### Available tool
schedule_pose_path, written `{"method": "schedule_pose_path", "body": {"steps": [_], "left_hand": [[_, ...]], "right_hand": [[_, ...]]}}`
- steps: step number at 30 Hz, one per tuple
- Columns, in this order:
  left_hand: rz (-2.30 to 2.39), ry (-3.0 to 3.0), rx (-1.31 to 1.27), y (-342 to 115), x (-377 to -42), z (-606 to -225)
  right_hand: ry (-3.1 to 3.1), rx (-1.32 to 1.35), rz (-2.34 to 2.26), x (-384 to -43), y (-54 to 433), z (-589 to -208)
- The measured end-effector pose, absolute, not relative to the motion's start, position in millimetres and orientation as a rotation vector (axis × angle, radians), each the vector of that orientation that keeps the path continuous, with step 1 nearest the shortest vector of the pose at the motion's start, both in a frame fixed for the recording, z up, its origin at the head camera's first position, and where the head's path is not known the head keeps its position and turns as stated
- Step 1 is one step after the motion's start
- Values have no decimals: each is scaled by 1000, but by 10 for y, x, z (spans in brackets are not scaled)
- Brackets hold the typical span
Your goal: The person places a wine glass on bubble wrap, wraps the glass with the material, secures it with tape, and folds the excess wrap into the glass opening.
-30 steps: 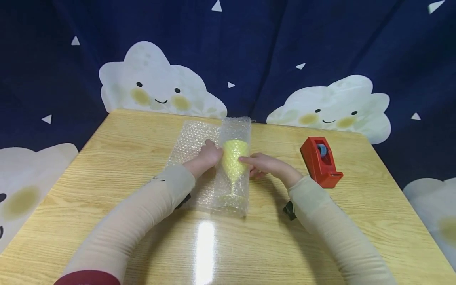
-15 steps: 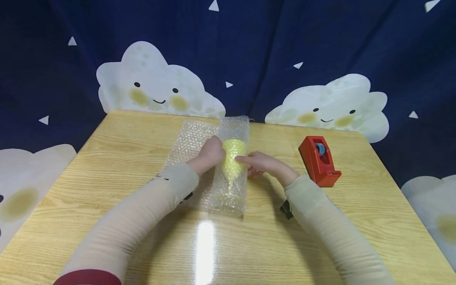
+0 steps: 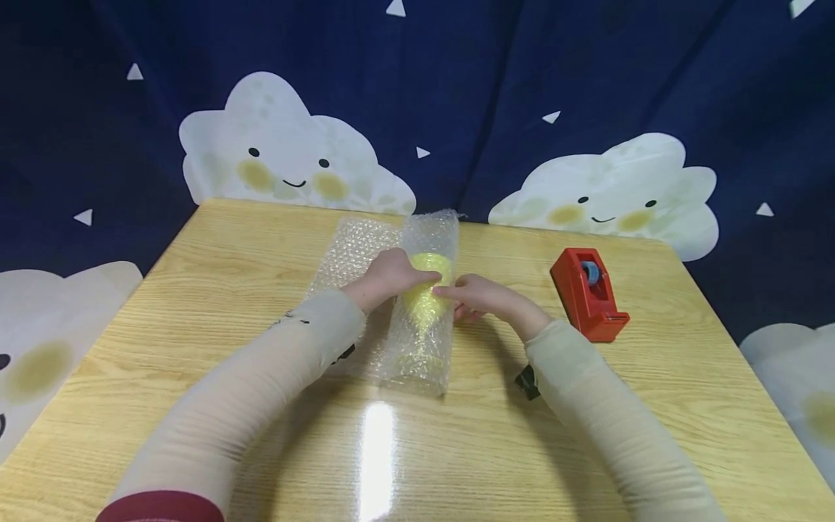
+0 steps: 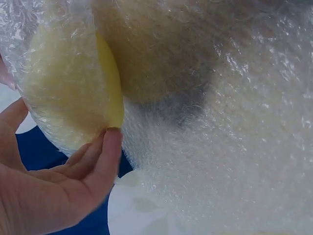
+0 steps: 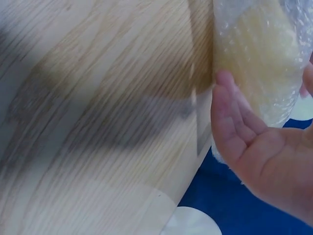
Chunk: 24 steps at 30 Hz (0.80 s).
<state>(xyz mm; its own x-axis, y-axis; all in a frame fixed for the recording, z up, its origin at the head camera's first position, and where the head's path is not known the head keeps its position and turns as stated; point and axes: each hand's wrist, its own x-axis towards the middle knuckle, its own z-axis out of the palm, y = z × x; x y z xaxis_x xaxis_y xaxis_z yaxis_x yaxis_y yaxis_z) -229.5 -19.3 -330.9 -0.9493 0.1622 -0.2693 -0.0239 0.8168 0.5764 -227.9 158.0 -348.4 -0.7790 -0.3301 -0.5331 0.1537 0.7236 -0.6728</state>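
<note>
A yellow goblet (image 3: 422, 313) lies on its side under a layer of bubble wrap (image 3: 354, 250), its bowl away from me and its foot toward me. My left hand (image 3: 390, 274) grips the wrapped bowl from the left, thumb across the top. In the left wrist view, its fingertips (image 4: 112, 134) meet the bare yellow edge (image 4: 115, 88) showing past the wrap. From the right, my right hand (image 3: 485, 296) holds the same bowl, thumb on top and the other fingers (image 5: 227, 110) curled along the side. The flat part of the wrap extends left, partly hidden by my left arm.
A red tape dispenser (image 3: 590, 297) with a blue-cored roll stands to the right on the wooden table (image 3: 496, 449). Behind the table's far edge hangs a dark blue curtain (image 3: 470, 87) with smiling clouds.
My left thumb has come over the top of the wrapped bowl, and the left hand has shifted slightly right. The right hand stays in nearly the same place.
</note>
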Motion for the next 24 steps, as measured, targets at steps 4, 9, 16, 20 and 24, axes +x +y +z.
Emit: {"method": "schedule_pose_path", "body": {"steps": [4,9,16,20,24], "left_hand": [[840,2696,113,-197,-2293,-3300],[889,2666,96,-207,-2292,-3293],[961,2576,3,-254,-2326,-3305],[1013,2514,-36,-282,-2363,-3319],[1077,2453,-72,-305,-2404,-3346]], "right_hand": [[2231,-152,-996,-2287,1633,-3504],[2218,-168,-992,-2283,1652,-3519],[2236,-151,-976,-2278,1630,-3518],[2241,-159,-964,-2276,1615,-3506],[2242,-155,-965,-2266,1596,-3480]]}}
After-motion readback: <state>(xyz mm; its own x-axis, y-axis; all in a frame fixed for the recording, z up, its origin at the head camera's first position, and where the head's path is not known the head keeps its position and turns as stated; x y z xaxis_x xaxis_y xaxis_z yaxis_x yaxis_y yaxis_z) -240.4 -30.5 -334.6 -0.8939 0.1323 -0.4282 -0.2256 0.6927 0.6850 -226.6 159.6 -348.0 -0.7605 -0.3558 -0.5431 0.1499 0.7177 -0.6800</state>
